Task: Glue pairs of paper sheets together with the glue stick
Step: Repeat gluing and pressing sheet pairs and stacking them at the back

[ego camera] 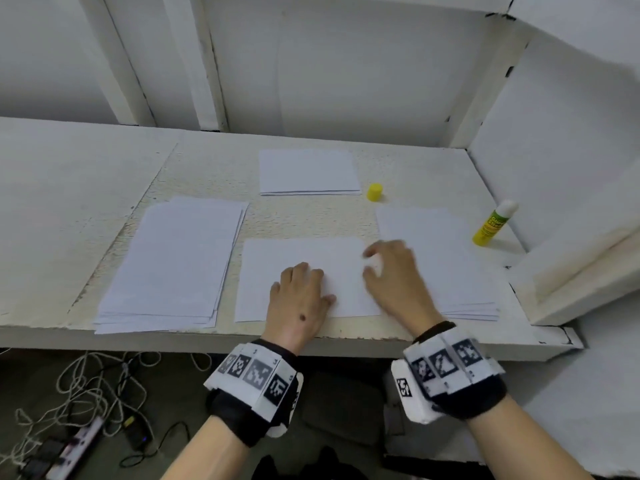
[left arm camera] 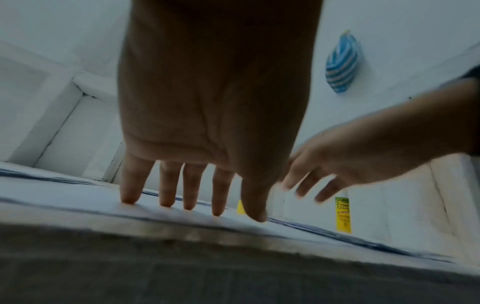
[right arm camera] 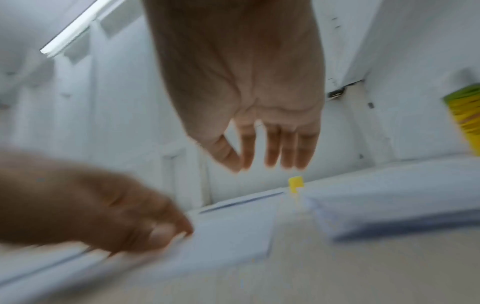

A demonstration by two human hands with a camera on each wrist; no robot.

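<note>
A white sheet lies at the front middle of the shelf. My left hand presses flat on it with straight fingers. My right hand hovers blurred over the sheet's right edge, fingers straight and holding nothing. The uncapped glue stick stands upright at the far right, also showing in the left wrist view. Its yellow cap stands apart behind the sheet, a yellow cap in the right wrist view too.
A paper stack lies on the left, another stack on the right under my right wrist, and a smaller stack at the back. White walls close the shelf behind and to the right. Cables lie on the floor.
</note>
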